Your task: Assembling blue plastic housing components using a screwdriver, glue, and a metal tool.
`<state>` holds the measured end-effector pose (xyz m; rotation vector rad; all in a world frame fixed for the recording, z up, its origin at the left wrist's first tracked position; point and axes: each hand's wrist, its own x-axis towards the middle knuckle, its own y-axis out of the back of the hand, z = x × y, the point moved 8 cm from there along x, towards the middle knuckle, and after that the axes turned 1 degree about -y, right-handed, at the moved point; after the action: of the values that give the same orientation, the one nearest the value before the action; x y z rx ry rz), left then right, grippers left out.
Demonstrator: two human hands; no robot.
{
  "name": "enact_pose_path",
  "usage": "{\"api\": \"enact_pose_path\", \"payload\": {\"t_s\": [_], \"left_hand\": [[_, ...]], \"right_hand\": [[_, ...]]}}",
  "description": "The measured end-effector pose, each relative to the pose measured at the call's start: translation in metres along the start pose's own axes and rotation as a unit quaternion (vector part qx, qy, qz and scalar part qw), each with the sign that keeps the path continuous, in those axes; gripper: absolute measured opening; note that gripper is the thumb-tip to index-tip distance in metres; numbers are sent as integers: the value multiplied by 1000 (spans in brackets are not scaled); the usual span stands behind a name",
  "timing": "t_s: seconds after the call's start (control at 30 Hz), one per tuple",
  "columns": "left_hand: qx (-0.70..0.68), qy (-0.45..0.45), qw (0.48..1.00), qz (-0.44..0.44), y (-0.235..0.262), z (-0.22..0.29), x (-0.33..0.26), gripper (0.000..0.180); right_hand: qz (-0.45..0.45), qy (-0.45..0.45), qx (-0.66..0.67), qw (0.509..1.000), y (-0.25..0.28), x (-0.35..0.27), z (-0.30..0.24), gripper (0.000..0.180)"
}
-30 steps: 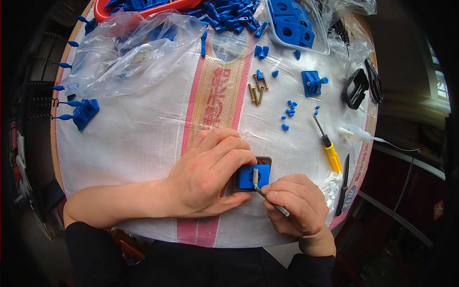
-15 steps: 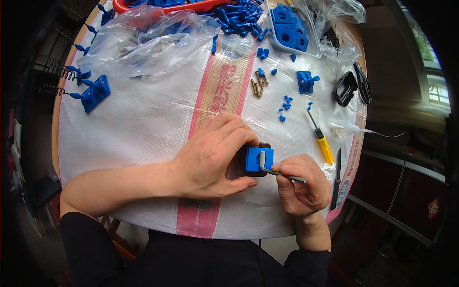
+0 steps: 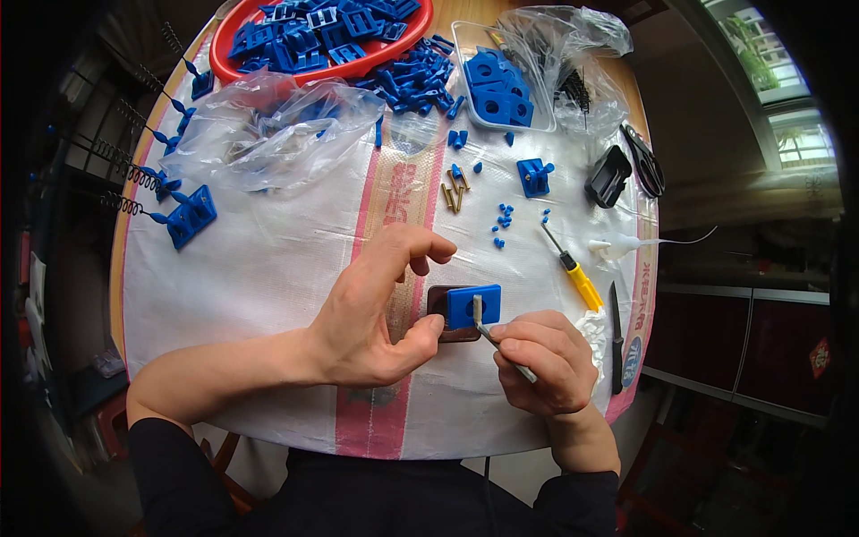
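The left hand (image 3: 371,309) is on the near side of the bench (image 3: 118,295), and its fingers are wide: the thumb and the index finger stand well apart. The tip of this thumb is at the left part of a dark brown base (image 3: 438,300); whether it presses on it, one cannot tell. Over the right part of this base is a blue square block (image 3: 460,309) with a round hole, so that the brown surface shows mainly at its left.

The right hand (image 3: 550,361) is to the right and nearer, and its fingers are narrow, holding a bent metal bar (image 3: 508,352) between the thumb and the index finger. The short end of the bar is over the hole of the block; how deep it goes inside is not clear.

A white woven sheet (image 3: 242,277) covers the bench. On the right side, a screwdriver (image 3: 582,283) with yellow handle lies near crumpled white paper (image 3: 592,333) and a black knife (image 3: 616,340). Farther are a white squeeze bottle (image 3: 617,245), an open black case (image 3: 610,179) and black scissors (image 3: 646,166). Beyond the block there are small blue bits (image 3: 505,215), brass-coloured screws (image 3: 458,198) and a blue bracket (image 3: 535,179). At the far side stand a clear box (image 3: 548,116) and a red basin (image 3: 362,66), both with blue parts inside, and a transparent plastic bag (image 3: 228,143) lies at the far left.
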<state>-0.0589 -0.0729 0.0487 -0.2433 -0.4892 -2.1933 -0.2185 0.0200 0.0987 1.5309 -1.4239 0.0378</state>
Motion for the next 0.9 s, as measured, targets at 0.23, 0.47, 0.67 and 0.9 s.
{"api": "enact_pose_path", "payload": {"t_s": [0.23, 0.47, 0.67, 0.9], "left_hand": [[-171, 170, 970, -38, -16, -5, -7, 48], [-269, 239, 929, -87, -29, -13, -14, 38], [-324, 244, 912, -64, -33, -12, -13, 36], [-322, 222, 919, -44, -31, -13, -15, 34]], "right_hand": [[0, 36, -18, 999, -1, -3, -11, 43], [-5, 69, -24, 997, -4, -3, -20, 42], [10, 76, -39, 996, -3, -3, -23, 44], [17, 74, -40, 996, -4, -2, -25, 43]]}}
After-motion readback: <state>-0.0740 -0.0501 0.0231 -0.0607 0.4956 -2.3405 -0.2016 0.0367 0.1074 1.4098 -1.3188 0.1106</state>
